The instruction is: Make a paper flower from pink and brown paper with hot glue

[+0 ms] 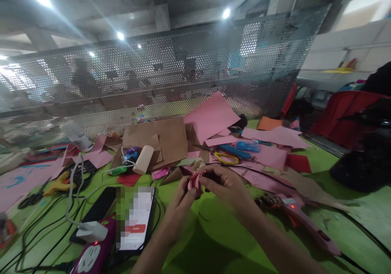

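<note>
Over the green table (210, 241), my left hand (185, 190) and my right hand (221, 180) meet around a small roll of pink paper (196, 180), coiled in layers. My left fingers and thumb grip it from the left side. The right thumb and fingers pinch it from the right; some fingertips are hidden behind it. Just beyond the roll lies a crumpled cream-coloured piece (199, 164). A pink glue gun (301, 221) with a lit red light rests to the right of my right forearm.
Scissors with yellow handles (226, 157) lie among pink paper sheets (271, 155) and brown cardboard (171, 139). At left are a phone with a lit screen (137, 221), a purple power strip (94, 249), cables and yellow-handled scissors (59, 184). A perforated metal screen (159, 82) stands behind the table.
</note>
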